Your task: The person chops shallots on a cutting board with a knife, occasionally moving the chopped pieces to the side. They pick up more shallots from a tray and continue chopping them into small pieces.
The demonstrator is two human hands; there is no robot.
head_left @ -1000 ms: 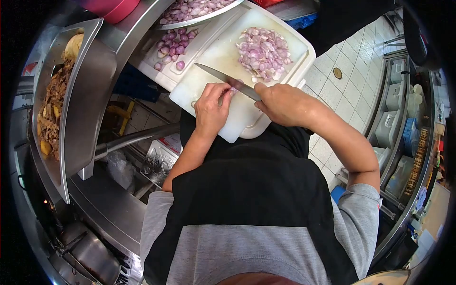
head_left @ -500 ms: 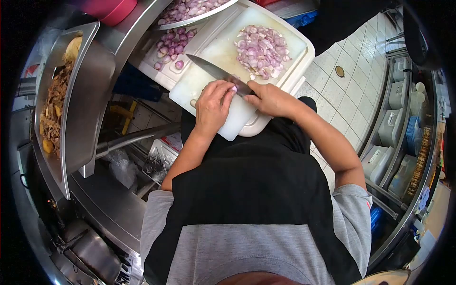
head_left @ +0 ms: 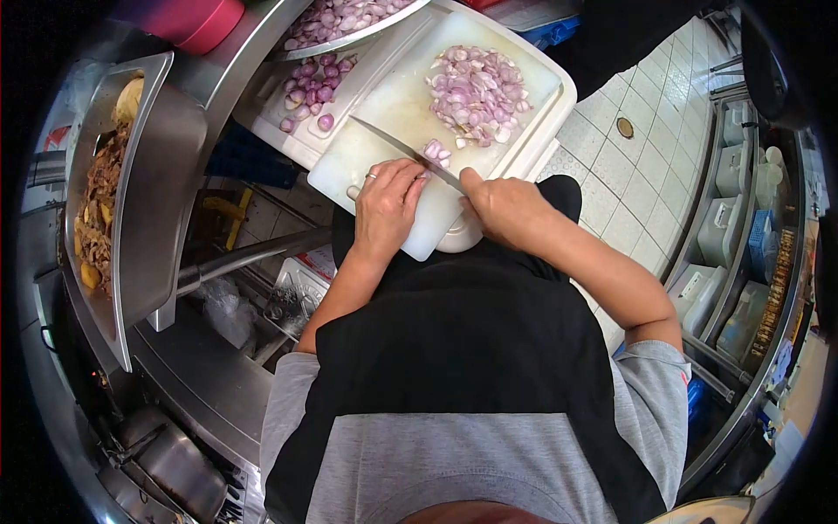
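My right hand (head_left: 502, 208) grips the handle of a kitchen knife (head_left: 397, 147), its blade pointing up and left across the white cutting board (head_left: 349, 157). My left hand (head_left: 387, 203) is closed, fingers bent, on a shallot (head_left: 425, 175) against the near side of the blade; most of that shallot is hidden. A few fresh slices (head_left: 436, 153) lie just beyond the blade. Farther up the board is a large heap of sliced shallots (head_left: 478, 94). Whole peeled shallots (head_left: 314, 86) sit left of the board on a white lid (head_left: 271, 131).
A metal bowl of shallots (head_left: 349, 19) stands at the top. To the left, a deep steel pan (head_left: 166, 175) holds cooked food, with a pink container (head_left: 199, 24) above it. Another person's dark clothing (head_left: 624, 39) is at top right. Shelves with grey bins (head_left: 720, 231) line the right.
Several slices now lie beyond the blade, where few showed before. The knife has turned edge-down, its blade looking narrower, and my left fingers have curled closer together.
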